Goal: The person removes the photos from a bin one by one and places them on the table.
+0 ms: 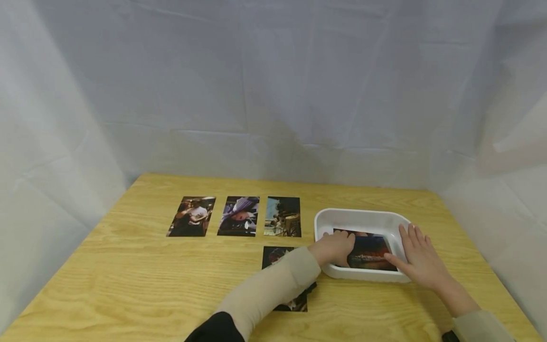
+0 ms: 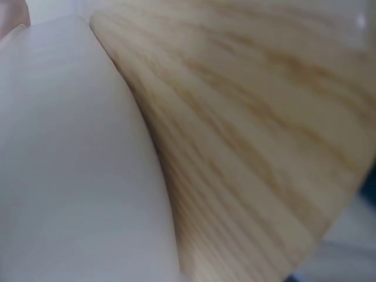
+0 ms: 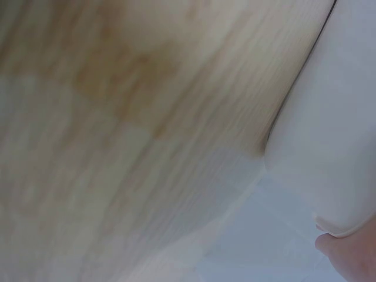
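Observation:
A white tray [image 1: 363, 274] stands on the right of the table, with a dark photo print [image 1: 369, 252] lying inside and another print's edge showing behind it. My left hand [image 1: 335, 247] reaches over the tray's left side, its fingers bent down at the print's left edge; whether they pinch it I cannot tell. My right hand [image 1: 420, 259] rests over the right rim with straight fingers, the thumb stretched inside toward the print. Both wrist views show mostly the tray's outer wall [image 2: 82, 158], with a bit of the right hand [image 3: 355, 252] at the rim.
Three photo prints lie in a row at the back: a couple [image 1: 192, 216], a tilted face [image 1: 239, 216] and an outdoor scene [image 1: 283, 216]. Nearer, a print [image 1: 273, 255] and a lower one [image 1: 297, 304] are partly hidden by my left sleeve. White sheeting [image 1: 256, 95] surrounds the table.

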Demonstrator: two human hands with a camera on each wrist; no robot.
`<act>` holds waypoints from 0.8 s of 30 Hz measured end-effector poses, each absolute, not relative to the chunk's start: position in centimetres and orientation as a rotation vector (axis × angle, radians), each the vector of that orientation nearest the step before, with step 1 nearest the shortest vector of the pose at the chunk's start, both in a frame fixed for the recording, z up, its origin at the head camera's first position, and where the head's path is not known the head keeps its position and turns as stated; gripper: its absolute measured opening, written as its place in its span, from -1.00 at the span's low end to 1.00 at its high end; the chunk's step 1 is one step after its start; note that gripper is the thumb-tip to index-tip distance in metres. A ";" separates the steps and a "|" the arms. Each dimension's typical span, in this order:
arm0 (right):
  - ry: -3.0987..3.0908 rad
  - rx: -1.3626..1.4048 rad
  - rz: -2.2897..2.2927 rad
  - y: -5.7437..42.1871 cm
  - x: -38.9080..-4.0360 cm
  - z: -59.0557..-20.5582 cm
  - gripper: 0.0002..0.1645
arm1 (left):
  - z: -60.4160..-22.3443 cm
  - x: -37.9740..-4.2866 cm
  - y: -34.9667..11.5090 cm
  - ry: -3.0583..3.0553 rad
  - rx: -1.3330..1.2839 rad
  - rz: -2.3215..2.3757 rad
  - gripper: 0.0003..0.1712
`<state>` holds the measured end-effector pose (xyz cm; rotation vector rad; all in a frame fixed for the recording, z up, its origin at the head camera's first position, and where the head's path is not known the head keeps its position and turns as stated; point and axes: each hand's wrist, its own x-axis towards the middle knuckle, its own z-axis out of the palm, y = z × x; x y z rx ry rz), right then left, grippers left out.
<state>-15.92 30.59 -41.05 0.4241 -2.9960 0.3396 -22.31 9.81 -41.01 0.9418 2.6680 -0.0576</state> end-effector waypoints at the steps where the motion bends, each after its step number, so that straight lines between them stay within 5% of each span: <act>1: -2.994 0.424 0.338 30.6 -15.9 -41.1 0.05 | -41.1 -22.3 9.8 2.681 0.948 -0.060 -0.02; 6: -2.997 0.419 0.347 30.6 -15.9 -41.0 0.05 | -41.1 -22.3 9.9 2.778 0.984 0.017 -0.06; 14: -3.006 0.417 0.350 30.6 -15.8 -40.9 0.04 | -40.4 -22.6 9.6 2.982 1.150 0.199 -0.53; 24: -3.023 0.421 0.350 30.6 -15.9 -40.9 0.04 | -40.0 -23.0 8.5 2.868 1.120 0.795 -0.78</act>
